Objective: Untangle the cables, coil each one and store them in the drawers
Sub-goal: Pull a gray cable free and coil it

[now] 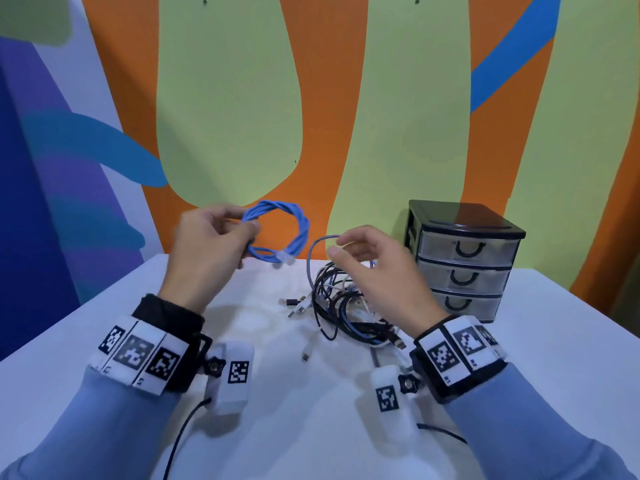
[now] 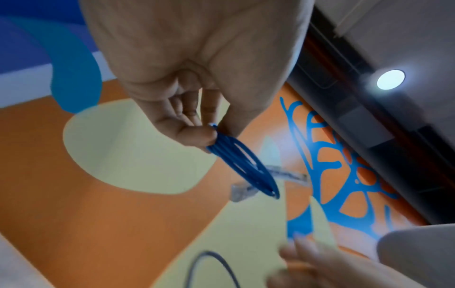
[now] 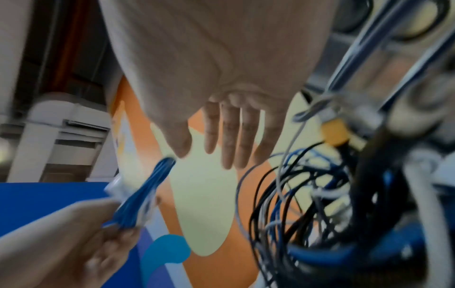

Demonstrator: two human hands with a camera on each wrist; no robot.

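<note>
Beside table edge [image 1: 104, 299], coiled cable [image 1: 280, 233]

White table [image 1: 104, 323]: tangled cables [image 1: 346, 306], 3-drawer unit [image 1: 464, 261] at right.

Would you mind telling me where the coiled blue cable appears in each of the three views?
Head: coiled blue cable, upper centre-left, held by the left hand.
Left wrist: centre, seen edge-on, pinched at the fingertips.
Right wrist: lower left, blurred.
Shared landmark: the orange and pale green wall.
</note>
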